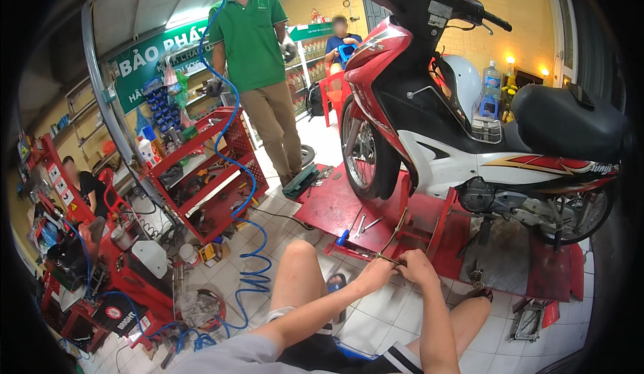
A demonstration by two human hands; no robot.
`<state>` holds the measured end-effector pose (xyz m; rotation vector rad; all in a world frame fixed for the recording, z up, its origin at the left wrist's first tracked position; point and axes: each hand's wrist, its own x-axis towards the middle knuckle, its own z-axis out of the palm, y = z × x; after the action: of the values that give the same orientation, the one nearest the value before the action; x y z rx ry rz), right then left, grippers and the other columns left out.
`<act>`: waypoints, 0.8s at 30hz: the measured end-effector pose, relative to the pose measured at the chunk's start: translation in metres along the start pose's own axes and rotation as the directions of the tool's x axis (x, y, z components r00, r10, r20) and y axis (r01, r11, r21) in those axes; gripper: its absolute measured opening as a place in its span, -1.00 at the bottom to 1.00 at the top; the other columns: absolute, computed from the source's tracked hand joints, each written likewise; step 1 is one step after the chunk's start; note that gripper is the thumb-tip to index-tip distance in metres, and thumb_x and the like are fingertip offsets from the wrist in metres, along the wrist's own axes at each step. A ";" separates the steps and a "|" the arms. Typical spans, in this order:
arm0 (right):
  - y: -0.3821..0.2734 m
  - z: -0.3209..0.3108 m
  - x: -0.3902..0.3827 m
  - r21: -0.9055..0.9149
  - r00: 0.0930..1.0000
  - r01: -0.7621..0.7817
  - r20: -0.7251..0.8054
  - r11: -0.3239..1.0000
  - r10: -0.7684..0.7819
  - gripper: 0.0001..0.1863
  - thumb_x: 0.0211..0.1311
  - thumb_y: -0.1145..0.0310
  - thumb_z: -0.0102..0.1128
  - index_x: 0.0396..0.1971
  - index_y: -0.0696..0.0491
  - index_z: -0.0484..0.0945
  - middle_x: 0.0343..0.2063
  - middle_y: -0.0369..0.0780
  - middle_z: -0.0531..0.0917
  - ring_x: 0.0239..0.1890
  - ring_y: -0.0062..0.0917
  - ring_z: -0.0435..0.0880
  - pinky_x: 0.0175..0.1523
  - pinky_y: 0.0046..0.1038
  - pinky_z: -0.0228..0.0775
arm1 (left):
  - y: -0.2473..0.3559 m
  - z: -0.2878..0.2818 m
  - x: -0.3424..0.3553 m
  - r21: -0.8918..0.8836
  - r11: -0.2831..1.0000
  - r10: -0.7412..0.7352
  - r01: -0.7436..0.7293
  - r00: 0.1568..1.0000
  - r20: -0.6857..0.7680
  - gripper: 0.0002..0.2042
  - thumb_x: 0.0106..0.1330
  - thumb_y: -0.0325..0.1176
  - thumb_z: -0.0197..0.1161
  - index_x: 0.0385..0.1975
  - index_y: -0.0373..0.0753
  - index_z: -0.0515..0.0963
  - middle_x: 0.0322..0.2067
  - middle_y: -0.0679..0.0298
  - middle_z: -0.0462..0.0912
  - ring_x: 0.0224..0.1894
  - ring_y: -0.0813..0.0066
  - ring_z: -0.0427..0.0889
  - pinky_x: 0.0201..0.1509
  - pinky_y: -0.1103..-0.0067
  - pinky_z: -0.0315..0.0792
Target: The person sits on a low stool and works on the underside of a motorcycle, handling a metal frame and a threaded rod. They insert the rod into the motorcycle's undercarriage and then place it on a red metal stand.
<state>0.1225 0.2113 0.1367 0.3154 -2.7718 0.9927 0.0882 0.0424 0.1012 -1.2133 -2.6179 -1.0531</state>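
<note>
My left hand [378, 274] and my right hand [417, 268] are close together in front of the red lift platform, both with fingers closed. Between them runs a thin, brass-coloured, chain-like strand [392, 241], which rises from my fingers toward the platform beneath the motorbike. Its exact kind is too small to make out, and my fingers hide part of it. Just beyond my hands, two metal wrenches [369, 224] lie on the platform beside a blue-handled tool [343, 237]. Above stands a red and white motorbike [429, 156].
A person in a green shirt [251, 45] stands beyond a red tool cart [201, 179]. A coiled blue air hose [255, 277] hangs down to the tiled floor at my left. A metal frame part [530, 320] lies at the right. Two other people sit farther back.
</note>
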 end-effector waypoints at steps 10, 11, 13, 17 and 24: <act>0.009 0.001 0.012 0.000 0.993 0.114 0.009 0.994 -0.114 -0.83 -0.14 0.47 0.27 -0.48 0.20 0.67 -0.50 0.00 0.64 -0.40 -0.12 0.64 -0.23 -0.26 0.48 | -0.011 0.019 -0.006 -0.395 0.896 -0.263 0.205 0.960 -0.097 -0.85 0.22 -0.42 0.32 -0.34 -0.39 0.66 -0.60 0.07 0.66 -0.59 0.44 0.67 -0.44 0.48 0.51; 0.013 0.000 0.012 -0.012 0.994 0.109 0.013 0.994 -0.109 -0.83 -0.15 0.47 0.27 -0.48 0.20 0.66 -0.49 0.00 0.64 -0.40 -0.12 0.65 -0.23 -0.26 0.49 | -0.007 0.018 -0.003 -0.430 0.859 -0.333 0.278 0.941 -0.055 -0.87 0.20 -0.43 0.32 -0.39 -0.38 0.66 -0.59 0.06 0.66 -0.57 0.39 0.68 -0.41 0.46 0.52; 0.010 0.002 0.015 -0.007 0.995 0.087 0.043 0.996 -0.087 -0.82 -0.16 0.46 0.27 -0.47 0.20 0.66 -0.48 -0.01 0.64 -0.39 -0.12 0.65 -0.23 -0.27 0.49 | -0.006 0.015 -0.001 -0.524 0.746 -0.452 0.411 0.890 0.055 -0.88 0.22 -0.44 0.30 -0.43 -0.38 0.67 -0.55 0.10 0.69 -0.54 0.41 0.69 -0.39 0.48 0.53; 0.012 -0.002 0.018 -0.038 0.995 0.092 0.040 0.995 -0.090 -0.80 -0.16 0.43 0.29 -0.48 0.21 0.65 -0.50 -0.01 0.64 -0.38 -0.12 0.65 -0.23 -0.25 0.49 | -0.019 0.025 0.004 -0.846 0.320 -0.431 0.426 0.861 0.271 -0.83 0.35 -0.46 0.17 -0.35 -0.45 0.64 -0.52 0.17 0.68 -0.54 0.49 0.65 -0.47 0.59 0.51; 0.015 0.001 0.010 -0.125 0.995 0.090 0.042 0.988 -0.085 -0.83 -0.09 0.45 0.26 -0.44 0.19 0.66 -0.43 -0.01 0.65 -0.31 -0.09 0.64 -0.14 -0.22 0.49 | -0.013 0.037 -0.001 -0.875 0.184 -0.479 0.447 0.818 0.317 -0.83 0.39 -0.46 0.14 -0.30 -0.46 0.60 -0.47 0.20 0.64 -0.45 0.48 0.63 -0.36 0.60 0.51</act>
<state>0.1086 0.2207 0.1293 0.4364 -2.8104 0.7946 0.0874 0.0584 0.0657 -0.2412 -2.2556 -2.9518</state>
